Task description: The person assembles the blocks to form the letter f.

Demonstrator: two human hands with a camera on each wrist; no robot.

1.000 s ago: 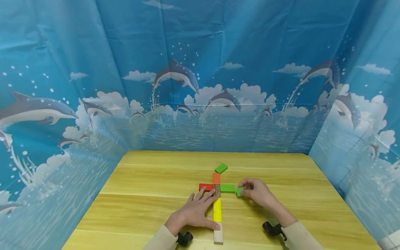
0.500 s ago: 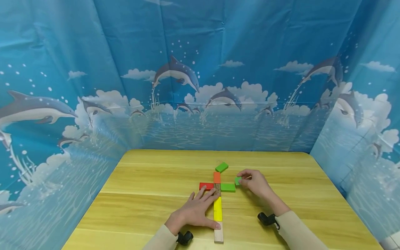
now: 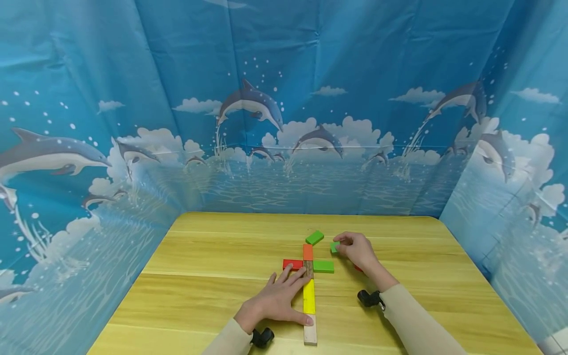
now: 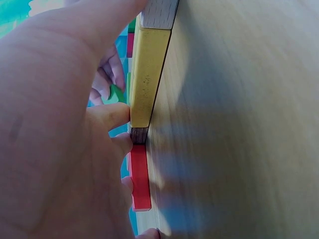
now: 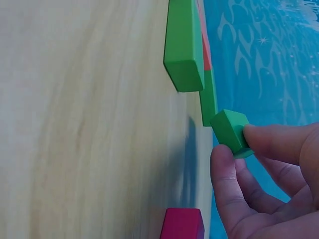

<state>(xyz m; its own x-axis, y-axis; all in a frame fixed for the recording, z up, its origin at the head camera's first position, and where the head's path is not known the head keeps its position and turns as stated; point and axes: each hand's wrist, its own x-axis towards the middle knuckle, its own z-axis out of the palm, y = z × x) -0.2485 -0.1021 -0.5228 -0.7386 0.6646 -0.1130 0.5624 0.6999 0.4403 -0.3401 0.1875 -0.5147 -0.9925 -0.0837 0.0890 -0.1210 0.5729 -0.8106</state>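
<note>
Between thumb and fingers, my right hand (image 3: 360, 252) pinches a small green block (image 5: 231, 130), above the table in the right wrist view. My left hand (image 3: 277, 301) lies with spread fingers on a cross of flat blocks. Its fingertips touch the red block (image 3: 290, 263) and the dark wood-grain block (image 3: 309, 270), and the thumb lies on the pale wooden block (image 3: 310, 335). Between those runs a yellow block (image 3: 309, 298). An orange block (image 3: 308, 252) forms the far end, and a long green block (image 3: 324, 266) the right arm.
A loose green block (image 3: 314, 237) lies askew beyond the orange one. Under my right wrist is a red block (image 5: 182, 224), mostly hidden in the head view. The wooden table (image 3: 208, 246) ends at a dolphin-print curtain (image 3: 266, 192).
My right hand has moved away from me and slightly left with the green block, uncovering a bit of red block behind the wrist. My left hand stays where it was.
</note>
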